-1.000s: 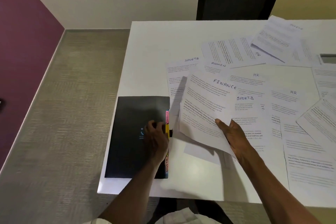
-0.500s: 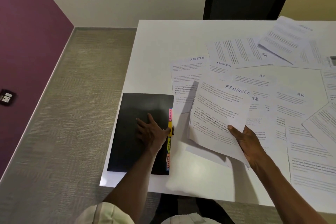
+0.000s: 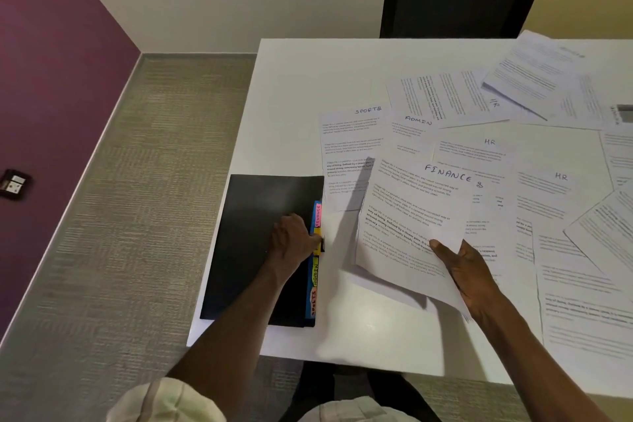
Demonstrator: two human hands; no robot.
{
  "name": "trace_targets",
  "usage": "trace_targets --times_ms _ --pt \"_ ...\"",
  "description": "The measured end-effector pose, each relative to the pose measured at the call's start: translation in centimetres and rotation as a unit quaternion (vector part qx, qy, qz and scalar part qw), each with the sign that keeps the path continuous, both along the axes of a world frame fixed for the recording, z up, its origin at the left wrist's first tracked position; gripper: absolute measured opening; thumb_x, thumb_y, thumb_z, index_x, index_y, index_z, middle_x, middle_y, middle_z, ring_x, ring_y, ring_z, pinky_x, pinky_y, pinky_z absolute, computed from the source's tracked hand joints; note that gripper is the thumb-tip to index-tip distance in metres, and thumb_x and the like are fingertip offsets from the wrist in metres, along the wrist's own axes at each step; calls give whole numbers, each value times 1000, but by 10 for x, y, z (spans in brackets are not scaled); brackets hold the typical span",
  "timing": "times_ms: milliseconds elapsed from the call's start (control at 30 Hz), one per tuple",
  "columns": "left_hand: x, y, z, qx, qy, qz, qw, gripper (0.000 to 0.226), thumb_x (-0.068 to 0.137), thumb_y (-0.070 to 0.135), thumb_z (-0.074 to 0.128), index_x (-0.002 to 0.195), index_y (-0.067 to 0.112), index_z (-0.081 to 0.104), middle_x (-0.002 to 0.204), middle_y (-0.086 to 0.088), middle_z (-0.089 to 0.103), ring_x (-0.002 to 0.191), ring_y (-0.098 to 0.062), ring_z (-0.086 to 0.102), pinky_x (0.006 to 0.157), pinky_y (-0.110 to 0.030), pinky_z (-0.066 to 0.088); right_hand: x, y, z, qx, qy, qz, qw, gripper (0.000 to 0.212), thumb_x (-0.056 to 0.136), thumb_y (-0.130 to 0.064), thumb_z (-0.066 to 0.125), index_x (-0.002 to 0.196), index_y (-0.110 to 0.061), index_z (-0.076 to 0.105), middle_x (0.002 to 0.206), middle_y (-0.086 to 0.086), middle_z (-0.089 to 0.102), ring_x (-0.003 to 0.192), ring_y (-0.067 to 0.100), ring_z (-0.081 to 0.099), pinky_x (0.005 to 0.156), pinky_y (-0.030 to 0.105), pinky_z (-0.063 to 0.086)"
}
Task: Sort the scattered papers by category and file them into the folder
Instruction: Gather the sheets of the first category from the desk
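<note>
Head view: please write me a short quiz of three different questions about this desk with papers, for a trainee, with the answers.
1. True or false: the right hand holds the sheet marked FINANCE.
2. Where does the left hand rest? A) on the black folder, at its coloured tabs; B) on the sheet marked SPORTS; C) off the table.
3. Fill in: the pink tab at the top reads ____.

Key: 1 true; 2 A; 3 FINANCE.
</note>
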State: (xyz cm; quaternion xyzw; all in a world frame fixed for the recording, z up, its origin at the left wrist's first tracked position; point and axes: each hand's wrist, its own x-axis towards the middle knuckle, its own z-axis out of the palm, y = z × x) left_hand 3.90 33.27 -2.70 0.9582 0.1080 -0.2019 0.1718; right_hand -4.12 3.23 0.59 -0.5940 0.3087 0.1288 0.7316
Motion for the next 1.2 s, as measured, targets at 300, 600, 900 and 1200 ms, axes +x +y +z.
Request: trace_targets --times_ms 300,600,900,1200 --pt "9 38 56 -62 -208 -145 965 27 80 3 75 104 -2 64 74 -10 66 59 -11 60 54 -31 58 18 21 23 -223 -53 120 966 33 88 -25 73 119 -22 62 108 -12 70 97 6 65 81 27 51" --pt "28 56 122 -170 -119 34 978 60 83 4 70 140 13 51 67 0 64 60 -8 60 67 -21 54 29 64 90 -287 -157 84 941 20 91 -16 66 109 -21 57 91 -9 65 81 6 61 60 18 43" --pt "28 57 131 -202 -151 47 967 42 84 5 69 126 9 67 56 9 61 51 2 57 83 -26 58 48 92 164 -409 -321 42 853 19 95 -16 60 100 -21 43 67 -10 51 64 -8 54 48 9 38" --pt "21 32 123 -209 -160 24 965 33 84 5 69 115 16 71 73 -7 71 71 -11 65 78 -19 46 57 123 144 -469 -337 169 798 9 100 -16 49 103 -19 42 77 -10 56 61 3 55 52 12 38"
